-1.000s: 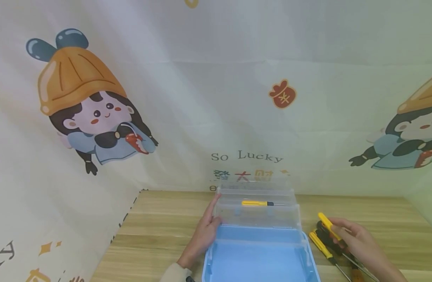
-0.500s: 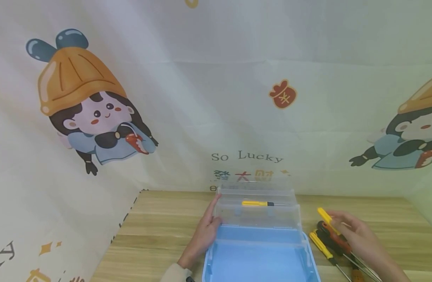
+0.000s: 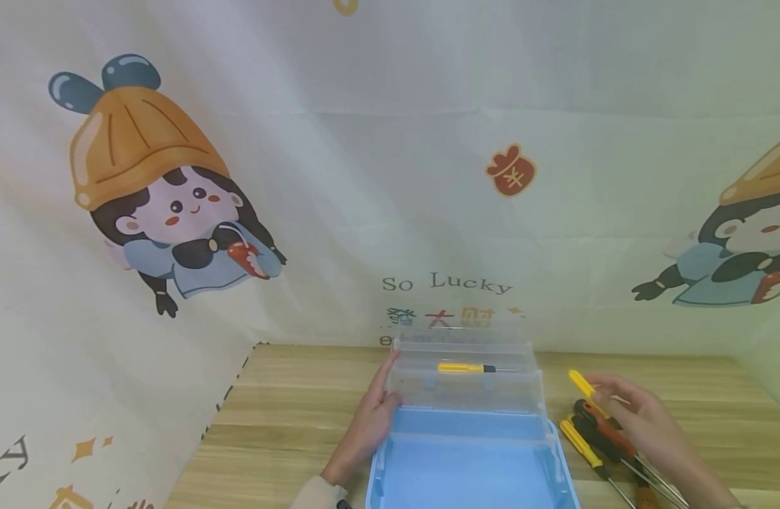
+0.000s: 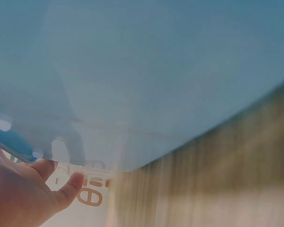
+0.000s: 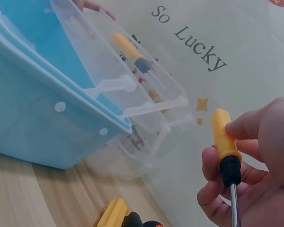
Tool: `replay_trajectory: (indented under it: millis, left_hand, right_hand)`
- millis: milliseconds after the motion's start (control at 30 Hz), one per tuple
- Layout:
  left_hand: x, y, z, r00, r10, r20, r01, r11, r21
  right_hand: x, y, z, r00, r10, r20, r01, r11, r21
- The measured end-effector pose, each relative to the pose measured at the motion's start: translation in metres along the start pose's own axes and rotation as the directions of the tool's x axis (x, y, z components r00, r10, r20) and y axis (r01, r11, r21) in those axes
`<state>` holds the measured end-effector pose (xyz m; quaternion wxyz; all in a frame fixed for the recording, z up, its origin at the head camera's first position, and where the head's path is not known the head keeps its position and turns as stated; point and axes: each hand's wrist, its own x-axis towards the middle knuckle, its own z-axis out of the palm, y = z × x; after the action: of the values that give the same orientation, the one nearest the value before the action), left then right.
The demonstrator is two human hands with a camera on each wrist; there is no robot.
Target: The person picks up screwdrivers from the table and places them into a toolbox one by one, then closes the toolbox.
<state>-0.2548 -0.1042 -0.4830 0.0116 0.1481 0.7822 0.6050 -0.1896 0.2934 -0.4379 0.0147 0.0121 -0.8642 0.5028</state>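
You've got a wood-grain tabletop (image 3: 288, 403), pale printed cloth (image 3: 364, 177) on its far side and left. On that cloth: orange-hatted cartoon figure (image 3: 180, 198) left, similar figure (image 3: 740, 247) right, cut off by your head view, red pouch print (image 3: 511, 170) between, "So Lucky" lettering (image 3: 436, 280) lower.

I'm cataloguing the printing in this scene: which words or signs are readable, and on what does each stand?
"So Lucky": dark, on the back cloth.
"大": red, below that; characters beside it too unclear to read surely.
"ky": left cloth, start cut off; gold marks below unreadable.
Red pouch print, back cloth: sign too small to tell.
Row behind clear trays: mostly hidden.
Blue box, held screwdriver: no text readable.
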Motion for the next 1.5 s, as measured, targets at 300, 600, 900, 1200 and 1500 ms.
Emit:
replay_trajectory:
  millis: [300,600,900,1200,1500]
  left_hand:
    - [-0.001,0.0,0.0,1.0,0.001,0.002,-0.001,1.0,-0.013]
    - [-0.001,0.002,0.0,1.0,0.0,-0.003,0.0,1.0,-0.013]
    - [-0.001,0.002,0.0,1.0,-0.005,0.001,0.005,1.0,-0.027]
    - [-0.002,0.001,0.0,1.0,-0.007,0.01,0.008,0.999,-0.038]
    - [0.0,-0.001,0.0,1.0,-0.001,0.0,0.001,1.0,-0.021]
  right_hand:
    - [0.004,-0.005,0.001,1.0,-0.002,0.01,0.003,1.0,-0.021]
    - [0.01,-0.01,0.003,1.0,-0.026,-0.012,0.026,0.999,-0.042]
    - [0.013,-0.017,0.003,0.999,-0.042,0.001,0.042,0.999,0.003]
    - [0.015,-0.024,0.005,0.997,-0.083,-0.007,0.083,0.997,0.009]
    - [0.018,-0.032,0.005,0.998,-0.061,-0.014,0.06,0.998,-0.033]
